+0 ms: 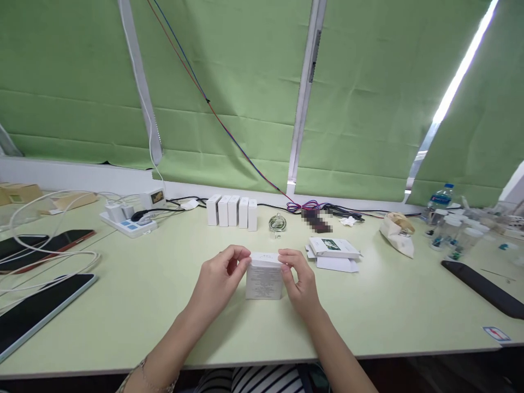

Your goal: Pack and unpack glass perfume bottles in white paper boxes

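Note:
A small white carton (264,281) with fine grey print on its near face stands upright on the table. My left hand (223,275) pinches its upper left corner between thumb and fingers. At the upper right corner, the fingers of my right hand (301,278) are closed on the same carton. Its top panel faces up between my fingertips. Behind it lies a round clear glass bottle (277,222), with a small clear piece (278,236) in front. To the right, a white box with a green picture (333,247) rests on an opened flat white carton (338,265).
Several white boxes (232,211) stand in a row at the back. Left are a power strip (129,224), looped white cables and a tablet (45,311). Right are a paper bag (397,234), several clear jars (466,240), a water bottle (440,199) and a dark flat object (483,288).

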`<state>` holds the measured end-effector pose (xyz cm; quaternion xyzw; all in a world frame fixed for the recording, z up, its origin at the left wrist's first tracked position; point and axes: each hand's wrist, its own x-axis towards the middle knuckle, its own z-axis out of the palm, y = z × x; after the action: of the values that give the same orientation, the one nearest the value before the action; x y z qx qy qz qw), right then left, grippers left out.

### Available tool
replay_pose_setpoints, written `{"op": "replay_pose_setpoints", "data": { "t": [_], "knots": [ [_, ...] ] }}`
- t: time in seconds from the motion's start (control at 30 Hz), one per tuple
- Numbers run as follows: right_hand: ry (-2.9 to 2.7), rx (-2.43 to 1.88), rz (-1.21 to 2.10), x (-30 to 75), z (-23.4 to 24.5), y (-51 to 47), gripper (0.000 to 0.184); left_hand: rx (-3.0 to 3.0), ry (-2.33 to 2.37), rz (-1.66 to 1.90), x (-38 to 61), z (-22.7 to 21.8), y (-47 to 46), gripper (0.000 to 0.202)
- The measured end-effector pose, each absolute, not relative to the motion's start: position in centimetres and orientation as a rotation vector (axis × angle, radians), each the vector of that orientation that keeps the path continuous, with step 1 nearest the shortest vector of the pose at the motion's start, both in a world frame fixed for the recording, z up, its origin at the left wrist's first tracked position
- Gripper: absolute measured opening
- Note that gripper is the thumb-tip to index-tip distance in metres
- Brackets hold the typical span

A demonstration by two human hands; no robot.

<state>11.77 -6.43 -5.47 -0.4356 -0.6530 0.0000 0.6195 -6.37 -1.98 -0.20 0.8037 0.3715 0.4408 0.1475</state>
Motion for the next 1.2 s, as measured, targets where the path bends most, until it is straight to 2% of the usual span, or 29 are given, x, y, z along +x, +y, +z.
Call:
{"op": "replay_pose_setpoints", "data": {
  "t": [0.37, 0.53, 1.2],
  "knots": [
    [-1.519, -0.987, 0.019, 11.7, -5.4, -6.5, 0.018, 2.422, 0.993, 1.230, -6.6, -0.3, -1.7, 0.019],
    [-1.508, -0.999, 0.018, 11.8, -5.4, -6.5, 0.018, 2.581, 0.869, 1.299, -6.6, -0.4, -1.2, 0.019],
    [-1.525, -1.009, 0.002, 11.8, -5.5, -6.5, 0.017, 2.618, 0.772, 1.323, -7.0, -1.5, -1.4, 0.016]
  ]
}}
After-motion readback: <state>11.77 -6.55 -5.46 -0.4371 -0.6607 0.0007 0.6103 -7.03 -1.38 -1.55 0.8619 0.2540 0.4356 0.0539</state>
